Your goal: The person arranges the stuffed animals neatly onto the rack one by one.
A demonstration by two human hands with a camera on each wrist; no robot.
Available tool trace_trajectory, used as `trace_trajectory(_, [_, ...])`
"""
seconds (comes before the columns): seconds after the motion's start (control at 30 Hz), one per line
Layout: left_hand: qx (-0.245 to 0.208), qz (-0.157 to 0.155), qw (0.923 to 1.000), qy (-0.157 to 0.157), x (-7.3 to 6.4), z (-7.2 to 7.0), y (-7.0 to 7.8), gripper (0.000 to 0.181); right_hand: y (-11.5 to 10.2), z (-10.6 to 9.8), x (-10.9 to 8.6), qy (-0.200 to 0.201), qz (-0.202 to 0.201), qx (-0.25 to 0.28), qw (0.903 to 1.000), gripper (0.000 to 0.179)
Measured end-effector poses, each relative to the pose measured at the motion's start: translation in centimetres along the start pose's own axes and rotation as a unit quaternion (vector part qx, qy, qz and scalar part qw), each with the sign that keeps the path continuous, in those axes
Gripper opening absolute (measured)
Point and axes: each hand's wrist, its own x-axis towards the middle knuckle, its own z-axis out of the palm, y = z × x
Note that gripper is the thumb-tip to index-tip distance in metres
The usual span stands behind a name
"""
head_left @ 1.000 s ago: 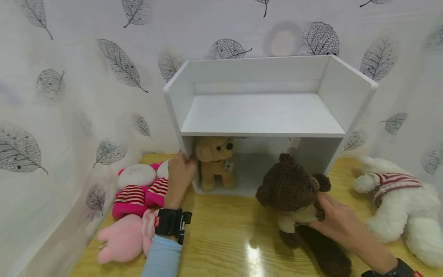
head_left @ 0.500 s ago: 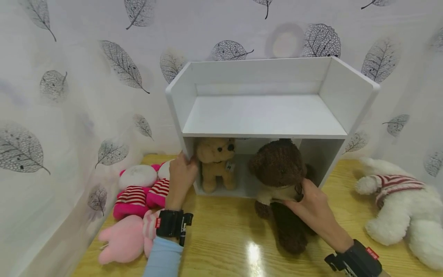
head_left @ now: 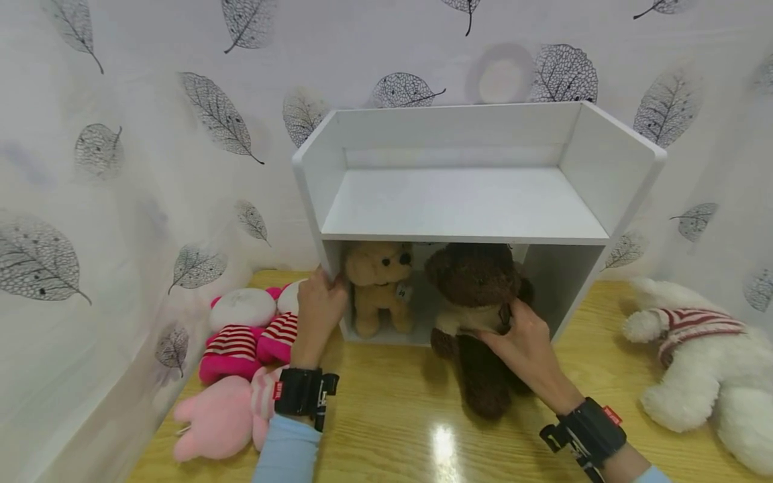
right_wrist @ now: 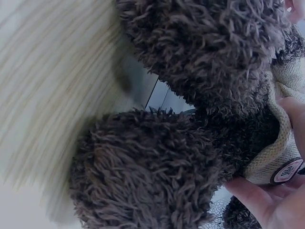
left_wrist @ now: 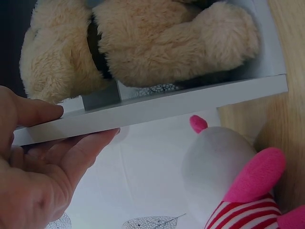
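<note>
A dark brown teddy bear (head_left: 477,275) in a cream knit sweater (right_wrist: 267,160) is partly inside the lower compartment of a white shelf (head_left: 465,201), its legs hanging out over the table. My right hand (head_left: 522,342) grips the bear around its body at the sweater's hem. My left hand (head_left: 320,302) pinches the front edge of the shelf's left side panel (left_wrist: 157,105), thumb and fingers on opposite faces. Just inside that panel a tan plush dog (head_left: 380,285) with a dark collar and a tag stands in the lower compartment.
Two plush toys in red-striped clothes (head_left: 232,342) and a pink plush toy (head_left: 217,416) lie left of the shelf on the wooden table (head_left: 386,416). A white plush toy (head_left: 694,369) in a striped top lies at the right. A leaf-print curtain (head_left: 151,168) hangs behind.
My right hand has carried the teddy bear left and inward, from in front of the shelf's right side to partly inside the lower compartment. My left hand keeps its hold on the panel.
</note>
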Motion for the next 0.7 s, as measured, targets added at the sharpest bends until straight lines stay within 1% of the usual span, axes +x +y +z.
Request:
trace_trajectory(0.1, [0.001,-0.004,1.0000,0.000,0.0,0.0,0.0,0.023,-0.1,0.5,0.5,0.006,0.018,0.005,0.9998,0.085])
trace_trajectory(0.2, [-0.001,-0.008,1.0000,-0.002,0.0,-0.1,0.1,0.024,-0.2,1.0,1.2,0.005,0.038,0.007,0.9992,0.084])
trace_trajectory(0.3, [-0.005,-0.011,0.9999,-0.007,-0.1,-0.2,0.1,0.024,-0.3,1.5,1.9,-0.009,0.077,0.007,0.9969,0.082])
trace_trajectory(0.4, [-0.006,-0.010,0.9999,-0.008,0.0,-0.2,0.0,0.025,-0.4,1.9,2.7,-0.023,0.118,0.010,0.9927,0.082])
trace_trajectory(0.47, [-0.005,-0.008,0.9999,-0.007,0.0,-0.2,0.0,0.025,-0.5,2.2,3.2,-0.027,0.135,0.011,0.9904,0.083])
trace_trajectory(0.57, [-0.005,-0.008,0.9999,-0.004,-0.1,-0.2,-0.1,0.025,-0.5,2.8,4.0,-0.021,0.137,0.009,0.9903,0.083])
trace_trajectory(0.7, [-0.005,-0.008,1.0000,0.000,-0.1,-0.1,0.0,0.024,-0.4,3.5,5.3,-0.002,0.117,0.009,0.9930,0.093])
